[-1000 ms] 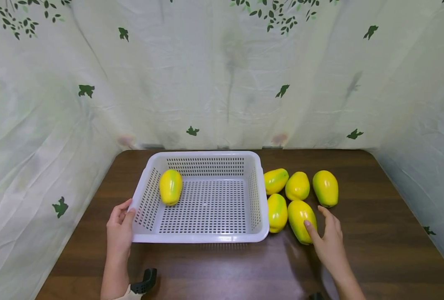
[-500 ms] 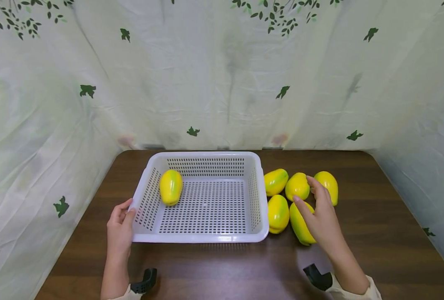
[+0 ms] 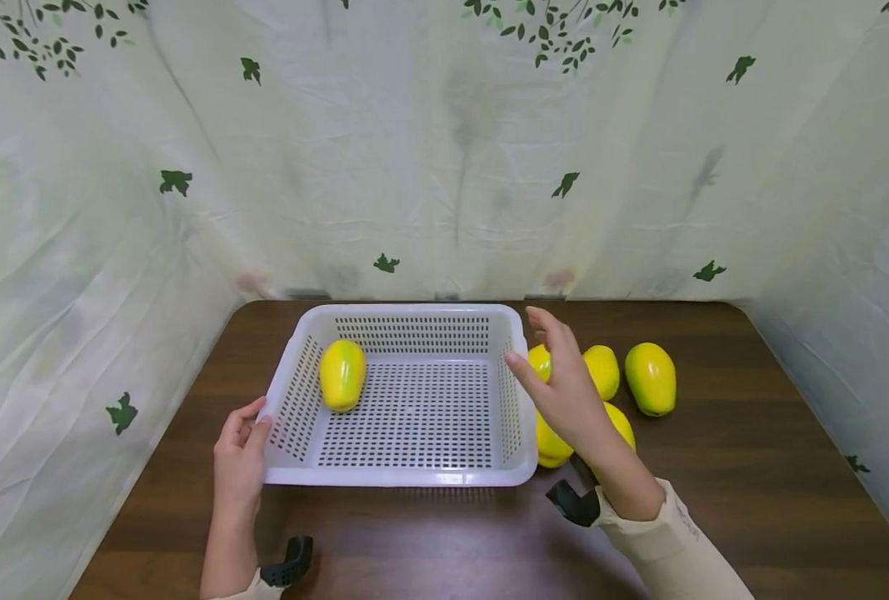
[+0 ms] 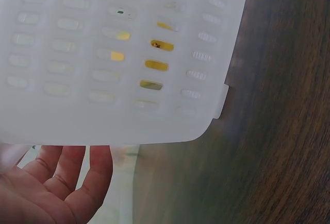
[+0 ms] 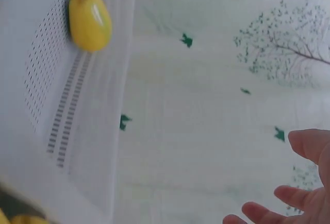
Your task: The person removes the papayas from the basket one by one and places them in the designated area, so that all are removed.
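Observation:
A white plastic basket [image 3: 395, 477] with slotted walls stands on the table, holding one yellow mango [image 3: 342, 375] near its left end. My left hand [image 3: 240, 454] grips the basket's left rim between thumb and fingers; its curled fingers show under the rim in the left wrist view. Over the basket's right rim hovers my right hand [image 3: 564, 396], thumb and fingers spread, holding nothing. Beneath and behind that hand lie several more mangoes, partly hidden by it, among them one at the back [image 3: 601, 371]. In the right wrist view the hand [image 5: 309, 206] appears with its fingers apart.
One mango [image 3: 650, 379] lies farther right on the brown wooden table [image 3: 729, 467]. A pale curtain [image 3: 444, 167] with a leaf print hangs behind and at both sides. A black wrist mount [image 3: 573, 503] juts from the right sleeve.
My right hand has moved left from beside the mangoes, across the group, to the basket's right rim. The left hand and the basket have stayed in place.

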{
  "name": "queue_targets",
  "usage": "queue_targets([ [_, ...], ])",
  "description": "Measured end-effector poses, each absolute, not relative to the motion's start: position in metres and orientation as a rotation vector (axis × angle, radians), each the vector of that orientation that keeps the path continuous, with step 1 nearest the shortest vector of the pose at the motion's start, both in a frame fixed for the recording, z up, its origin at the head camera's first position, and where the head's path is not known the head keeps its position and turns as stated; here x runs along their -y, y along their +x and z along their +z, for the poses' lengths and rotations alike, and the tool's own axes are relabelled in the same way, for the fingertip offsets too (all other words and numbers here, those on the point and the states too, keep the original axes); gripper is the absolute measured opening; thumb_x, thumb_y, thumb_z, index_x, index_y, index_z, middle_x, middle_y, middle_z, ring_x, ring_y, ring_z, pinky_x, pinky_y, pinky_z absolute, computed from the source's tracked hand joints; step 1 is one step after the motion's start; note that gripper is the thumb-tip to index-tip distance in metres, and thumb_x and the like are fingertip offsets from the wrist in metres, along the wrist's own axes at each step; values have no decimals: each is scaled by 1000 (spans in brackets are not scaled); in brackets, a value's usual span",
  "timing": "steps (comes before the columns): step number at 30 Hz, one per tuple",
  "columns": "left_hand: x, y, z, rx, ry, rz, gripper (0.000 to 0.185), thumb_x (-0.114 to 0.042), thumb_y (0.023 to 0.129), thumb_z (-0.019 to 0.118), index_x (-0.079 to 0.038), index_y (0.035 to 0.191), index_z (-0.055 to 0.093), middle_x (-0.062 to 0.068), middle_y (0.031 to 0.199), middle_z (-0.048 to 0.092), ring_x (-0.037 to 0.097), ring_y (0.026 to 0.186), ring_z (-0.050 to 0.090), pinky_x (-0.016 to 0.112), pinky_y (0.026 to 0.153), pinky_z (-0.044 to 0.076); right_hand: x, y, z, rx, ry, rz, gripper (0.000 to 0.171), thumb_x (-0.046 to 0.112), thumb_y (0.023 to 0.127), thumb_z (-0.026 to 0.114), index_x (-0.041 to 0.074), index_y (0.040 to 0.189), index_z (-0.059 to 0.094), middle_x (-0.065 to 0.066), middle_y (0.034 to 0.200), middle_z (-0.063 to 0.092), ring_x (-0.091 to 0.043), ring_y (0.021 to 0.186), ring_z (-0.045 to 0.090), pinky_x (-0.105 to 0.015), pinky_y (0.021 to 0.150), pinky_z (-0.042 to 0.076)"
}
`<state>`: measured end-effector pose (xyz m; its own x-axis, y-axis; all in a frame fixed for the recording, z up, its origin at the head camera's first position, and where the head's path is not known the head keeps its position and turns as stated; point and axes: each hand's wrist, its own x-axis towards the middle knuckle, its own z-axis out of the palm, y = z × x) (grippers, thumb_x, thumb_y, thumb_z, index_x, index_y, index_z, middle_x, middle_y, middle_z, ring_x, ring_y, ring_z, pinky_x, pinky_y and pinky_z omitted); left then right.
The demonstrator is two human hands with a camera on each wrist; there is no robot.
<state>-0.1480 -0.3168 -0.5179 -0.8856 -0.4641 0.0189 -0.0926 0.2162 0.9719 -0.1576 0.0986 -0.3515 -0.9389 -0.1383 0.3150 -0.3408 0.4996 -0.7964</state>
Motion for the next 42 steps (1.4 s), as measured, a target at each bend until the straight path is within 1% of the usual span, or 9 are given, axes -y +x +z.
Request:
queue_targets([
  [6, 326, -156, -541, 2170, 529, -1667, 38, -44, 89, 48, -31, 125, 51, 3, 114, 53, 22, 95, 55, 20, 67, 49, -68, -173, -349, 2589, 542, 1391, 61, 38, 89, 53, 17, 139, 28, -5, 136, 33, -24, 119, 36, -47, 89, 40],
  [14, 325, -155, -536, 2199, 516, -1644, 39, -45, 89, 47, -31, 126, 50, 3, 112, 54, 20, 93, 56, 20, 66, 49, -28, -201, -355, 2676, 639, 1382, 59, 35, 89, 54, 16, 139, 28, -7, 132, 39, -18, 117, 39, -40, 93, 37],
  [19, 324, -152, -528, 2194, 472, -1696, 39, -38, 90, 50, -26, 127, 50, 8, 113, 53, 20, 92, 56, 22, 65, 50, -6, -216, -363, 2757, 695, 1371, 59, 36, 90, 52, 14, 139, 28, -8, 132, 40, -19, 118, 40, -39, 93, 37],
  [23, 324, -153, -531, 2221, 505, -1644, 40, -44, 90, 47, -29, 127, 49, 5, 113, 53, 19, 92, 56, 21, 66, 49, 10, -228, -373, 2823, 708, 1391, 61, 36, 90, 53, 12, 139, 28, -10, 132, 41, -21, 118, 41, -39, 93, 38],
  [26, 324, -154, -533, 2223, 514, -1633, 39, -45, 89, 47, -31, 126, 50, 3, 112, 53, 18, 92, 56, 20, 65, 49, 21, -237, -383, 2854, 702, 1411, 61, 34, 89, 54, 11, 139, 28, -11, 133, 41, -22, 119, 41, -38, 94, 37],
  [30, 326, -154, -533, 2198, 487, -1678, 40, -41, 89, 50, -27, 126, 50, 7, 112, 54, 20, 91, 56, 22, 64, 49, 34, -248, -394, 2867, 713, 1431, 61, 33, 89, 55, 10, 139, 29, -10, 135, 40, -23, 120, 40, -38, 94, 36],
  [35, 327, -153, -530, 2187, 452, -1700, 38, -38, 90, 51, -25, 126, 51, 6, 109, 55, 18, 87, 57, 23, 62, 48, 49, -257, -406, 2909, 732, 1466, 61, 32, 89, 56, 12, 139, 29, -6, 139, 36, -20, 124, 36, -38, 97, 33],
  [36, 326, -151, -527, 2185, 430, -1700, 38, -38, 90, 51, -25, 126, 52, 6, 108, 55, 17, 86, 58, 22, 62, 48, 52, -259, -410, 2922, 724, 1482, 61, 32, 88, 57, 13, 140, 29, -5, 139, 35, -20, 124, 35, -38, 98, 33],
  [42, 285, -129, -459, 2228, 534, -1700, 38, -31, 93, 46, -16, 128, 49, 10, 108, 53, 17, 88, 55, 21, 66, 47, 63, -264, -428, 3024, 722, 1523, 65, 35, 87, 58, 16, 141, 27, -1, 143, 30, -17, 127, 30, -38, 100, 29],
])
